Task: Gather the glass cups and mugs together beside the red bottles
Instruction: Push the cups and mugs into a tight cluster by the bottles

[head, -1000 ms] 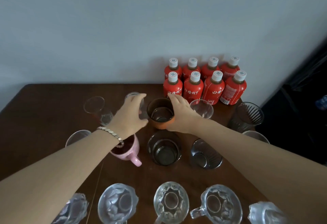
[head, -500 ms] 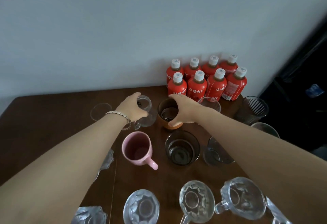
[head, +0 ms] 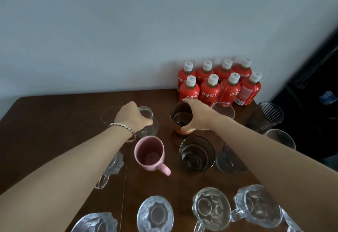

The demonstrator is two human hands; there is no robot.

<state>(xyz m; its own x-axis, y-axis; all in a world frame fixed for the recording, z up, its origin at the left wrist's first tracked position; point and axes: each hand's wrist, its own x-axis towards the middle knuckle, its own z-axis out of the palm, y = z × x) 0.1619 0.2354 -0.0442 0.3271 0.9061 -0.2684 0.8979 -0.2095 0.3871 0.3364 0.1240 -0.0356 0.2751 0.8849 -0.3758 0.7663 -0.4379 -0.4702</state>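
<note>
Glass cups and mugs crowd a dark table [head: 54,121], several half hidden. The left hand [head: 132,116] closes over a clear mug [head: 148,121], masking its rim; the left forearm covers most of another mug [head: 111,165]. The right hand [head: 198,114] grips an amber cup [head: 180,120] by its rim, just before eight red bottles [head: 218,83] in two rows of four at the wall. A pink mug [head: 150,154] and dark tumbler [head: 196,154] stand nearer. Four faceted mugs [head: 212,208] along the bottom edge are partly cropped.
</note>
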